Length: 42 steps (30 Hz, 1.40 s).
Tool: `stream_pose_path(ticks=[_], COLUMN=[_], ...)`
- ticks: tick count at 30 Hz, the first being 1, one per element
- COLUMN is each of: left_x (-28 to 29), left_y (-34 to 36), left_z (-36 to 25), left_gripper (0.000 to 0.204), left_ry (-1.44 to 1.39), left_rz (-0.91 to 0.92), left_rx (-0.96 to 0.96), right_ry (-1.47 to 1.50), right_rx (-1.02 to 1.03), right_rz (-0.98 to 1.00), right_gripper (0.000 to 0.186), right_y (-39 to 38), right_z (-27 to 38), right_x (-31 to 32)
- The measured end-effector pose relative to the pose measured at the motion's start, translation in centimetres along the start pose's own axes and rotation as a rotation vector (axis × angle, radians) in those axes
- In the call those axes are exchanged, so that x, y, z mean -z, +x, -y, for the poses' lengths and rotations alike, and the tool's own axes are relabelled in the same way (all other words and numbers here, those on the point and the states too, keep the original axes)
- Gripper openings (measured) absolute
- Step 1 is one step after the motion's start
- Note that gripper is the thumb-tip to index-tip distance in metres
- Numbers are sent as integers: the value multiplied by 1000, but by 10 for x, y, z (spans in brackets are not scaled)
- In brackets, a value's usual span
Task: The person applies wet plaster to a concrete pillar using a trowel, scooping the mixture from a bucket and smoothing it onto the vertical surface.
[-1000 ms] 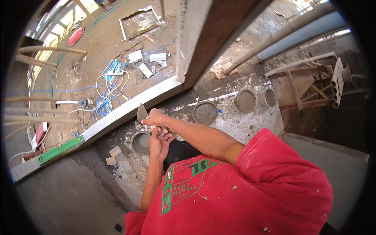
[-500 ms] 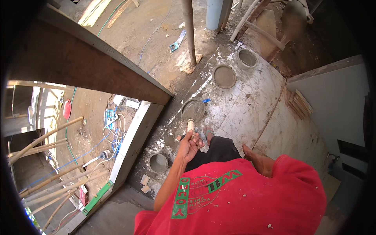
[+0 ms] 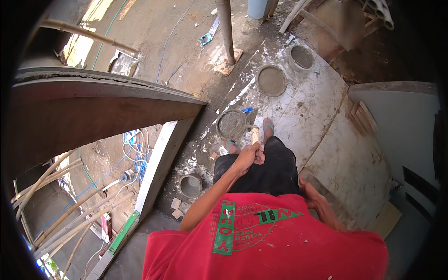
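Left hand (image 3: 251,157) holds trowel (image 3: 255,130) by pale handle (image 3: 255,136), proper place; seems light, stiff. Right hand (image 3: 313,193): grip, cannot tell.

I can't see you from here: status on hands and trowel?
Left hand grips trowel. Right hand beside black trousers. Round container just left of trowel.

Building site; mortar buckets (image 3: 190,178); bamboo poles (image 3: 226,32) (a spirit level (image 3: 124,232), too).

Soft daylight, dark curved fisheye edges
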<state>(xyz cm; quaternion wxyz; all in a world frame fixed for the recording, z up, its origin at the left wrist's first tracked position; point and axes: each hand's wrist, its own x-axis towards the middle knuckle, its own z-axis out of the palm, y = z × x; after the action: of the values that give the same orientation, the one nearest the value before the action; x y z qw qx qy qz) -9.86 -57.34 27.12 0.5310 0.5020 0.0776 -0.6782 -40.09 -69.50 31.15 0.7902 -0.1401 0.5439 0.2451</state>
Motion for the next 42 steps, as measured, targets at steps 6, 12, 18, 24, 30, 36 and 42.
stream_pose_path(ticks=[6, 12, 18, 24, 30, 36, 42], left_x=[-38, -105, -88, -18, 48, 113, 160], left_y=[55, 125, 149, 145, 168, 265, 370], left_z=[-2, -7, -24, 68, 129, 122, 79], left_gripper=[44, 45, 43, 24, 85, 65, 50], left_ry=[-86, -139, 275, 1115, 516, -197, -544], left_rz=[-7, 40, 158, -376, -637, -875, -846], left_rx=[65, -4, 87, 296, 327, 205, 78], right_ry=[-230, -237, 166, -251, -57, 188, 327], right_rx=[530, -51, -91, 290, 425, 593, 677], right_rz=[-268, 218, 113, -257, -487, -300, -165], right_gripper=[88, 84, 48, 31, 42, 35, 41], right_y=[-38, 99, 152, 237, 313, 408, 453], right_z=[230, 282, 303, 343, 423, 458, 479], right_x=[-39, -33, -28, 34, 78, 109, 106])
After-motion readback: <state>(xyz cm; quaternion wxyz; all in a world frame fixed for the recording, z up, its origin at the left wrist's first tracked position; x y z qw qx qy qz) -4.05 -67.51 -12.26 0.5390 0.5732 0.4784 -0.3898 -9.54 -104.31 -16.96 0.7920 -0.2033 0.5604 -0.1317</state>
